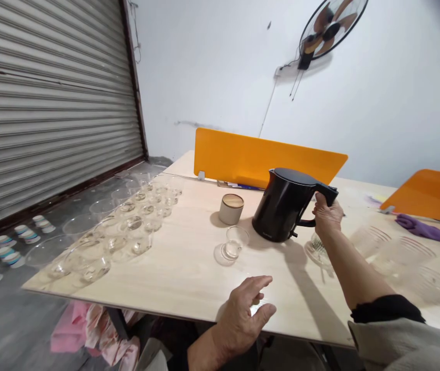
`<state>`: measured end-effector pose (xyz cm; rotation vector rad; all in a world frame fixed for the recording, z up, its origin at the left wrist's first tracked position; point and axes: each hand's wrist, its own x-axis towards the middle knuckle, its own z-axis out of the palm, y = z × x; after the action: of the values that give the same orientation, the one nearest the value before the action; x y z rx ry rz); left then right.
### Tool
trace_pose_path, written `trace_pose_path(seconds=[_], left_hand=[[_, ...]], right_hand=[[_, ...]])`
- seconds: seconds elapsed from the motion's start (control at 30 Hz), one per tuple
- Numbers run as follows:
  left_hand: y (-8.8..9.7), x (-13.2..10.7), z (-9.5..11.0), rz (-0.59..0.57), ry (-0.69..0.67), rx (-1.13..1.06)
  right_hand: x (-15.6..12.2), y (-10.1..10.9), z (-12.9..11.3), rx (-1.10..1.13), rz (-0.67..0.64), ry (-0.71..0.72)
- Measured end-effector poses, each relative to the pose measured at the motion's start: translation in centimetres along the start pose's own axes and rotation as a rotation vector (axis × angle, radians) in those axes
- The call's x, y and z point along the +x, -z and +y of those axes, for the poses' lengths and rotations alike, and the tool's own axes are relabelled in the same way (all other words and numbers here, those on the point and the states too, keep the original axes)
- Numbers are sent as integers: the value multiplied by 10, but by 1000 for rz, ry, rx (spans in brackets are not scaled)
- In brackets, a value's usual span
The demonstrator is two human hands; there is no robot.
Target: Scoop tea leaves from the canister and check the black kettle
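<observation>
My right hand (327,215) is closed around the handle of a black electric kettle (284,204), which stands tilted slightly on the pale wooden table (189,268). A small clear glass cup (236,241) sits on a clear saucer just left of the kettle's base. Behind the cup is a beige canister with a wooden lid (231,208). My left hand (248,312) hovers over the table's near edge with fingers curved round a small clear glass that barely shows.
Several clear glass cups and bowls (127,229) crowd the table's left end. Ribbed clear bowls (398,252) lie at the right, near a purple cloth (423,228). Orange dividers (262,157) stand at the back. Small blue-and-white cups (7,250) sit on the floor by a roller shutter.
</observation>
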<state>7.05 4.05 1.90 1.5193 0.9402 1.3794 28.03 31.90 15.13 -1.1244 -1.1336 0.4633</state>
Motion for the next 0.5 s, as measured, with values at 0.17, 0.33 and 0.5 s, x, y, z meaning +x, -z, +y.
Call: trace_pose_path(seconds=[0.17, 0.33, 0.5], left_hand=[[0, 1, 5, -9, 4, -7], [0, 3, 6, -4, 11, -3], [2, 2, 4, -9, -7, 21]], right_hand=[[8, 4, 5, 104, -16, -60], [24, 0, 12, 91, -52, -100], [38, -11, 26, 83, -73, -95]])
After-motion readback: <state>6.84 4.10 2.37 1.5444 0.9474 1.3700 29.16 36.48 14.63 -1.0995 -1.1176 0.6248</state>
